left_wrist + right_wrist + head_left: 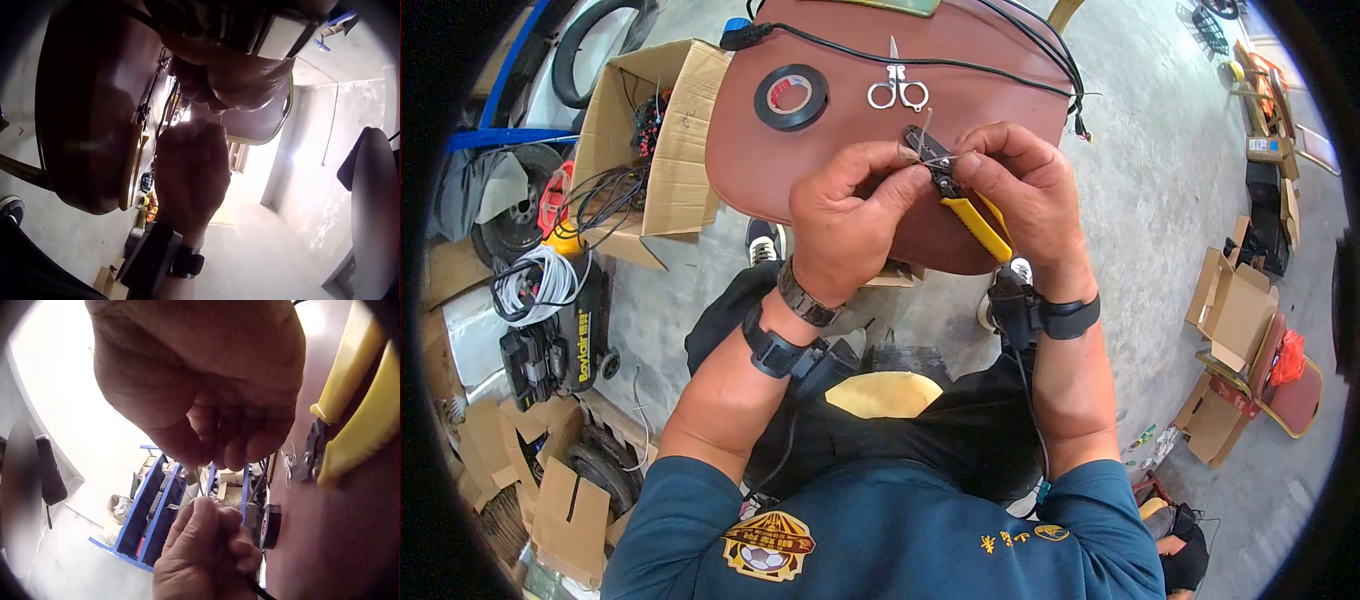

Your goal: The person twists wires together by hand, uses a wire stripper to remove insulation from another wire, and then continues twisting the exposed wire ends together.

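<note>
Over the reddish-brown chair seat [745, 165], my left hand [850, 205] and right hand [1028, 190] face each other, fingertips close together. Thumb and forefinger of each pinch thin bare wire [937, 160]. In the right wrist view, fine strands poke out by the left hand [203, 550], and a black cable [259, 590] runs from beneath it. The right hand [206, 375] fills the top there. Wire strippers with yellow handles [978, 228] lie on the seat under the hands, their dark head partly hidden. In the left wrist view, the fingertips are dark and the wire is hidden.
On the seat beyond the hands are a roll of black tape [820, 98], small folding scissors [894, 75] and a long black cable [900, 59]. An open cardboard box [685, 150] with cables stands at left. More cartons [1240, 310] lie on the floor at right.
</note>
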A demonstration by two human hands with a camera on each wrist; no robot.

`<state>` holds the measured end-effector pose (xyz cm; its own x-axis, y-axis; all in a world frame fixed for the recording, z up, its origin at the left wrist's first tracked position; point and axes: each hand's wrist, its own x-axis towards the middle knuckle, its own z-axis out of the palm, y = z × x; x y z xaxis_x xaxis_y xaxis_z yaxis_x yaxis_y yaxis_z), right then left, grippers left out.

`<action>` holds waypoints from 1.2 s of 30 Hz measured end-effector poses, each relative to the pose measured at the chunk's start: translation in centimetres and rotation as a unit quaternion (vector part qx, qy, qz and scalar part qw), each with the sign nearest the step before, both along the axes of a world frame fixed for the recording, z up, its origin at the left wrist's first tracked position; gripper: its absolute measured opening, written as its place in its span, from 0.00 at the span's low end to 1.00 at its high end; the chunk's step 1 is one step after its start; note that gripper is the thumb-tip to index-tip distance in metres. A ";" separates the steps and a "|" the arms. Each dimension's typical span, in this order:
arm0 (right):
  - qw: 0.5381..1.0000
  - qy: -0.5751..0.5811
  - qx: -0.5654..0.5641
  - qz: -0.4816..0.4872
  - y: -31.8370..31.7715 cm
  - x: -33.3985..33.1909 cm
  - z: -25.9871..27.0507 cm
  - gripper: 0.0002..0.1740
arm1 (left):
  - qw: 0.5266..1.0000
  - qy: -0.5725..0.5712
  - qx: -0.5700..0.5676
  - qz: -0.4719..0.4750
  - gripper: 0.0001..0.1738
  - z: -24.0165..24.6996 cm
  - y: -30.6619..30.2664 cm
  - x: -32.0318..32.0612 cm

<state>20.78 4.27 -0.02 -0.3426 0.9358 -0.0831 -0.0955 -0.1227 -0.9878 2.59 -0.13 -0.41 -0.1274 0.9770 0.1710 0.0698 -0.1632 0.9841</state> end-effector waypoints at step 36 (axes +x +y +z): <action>1.000 -0.015 -0.002 -0.012 -0.1 -0.6 0.2 0.06 | 0.965 -0.156 -0.196 -0.078 0.05 0.3 0.8 -0.8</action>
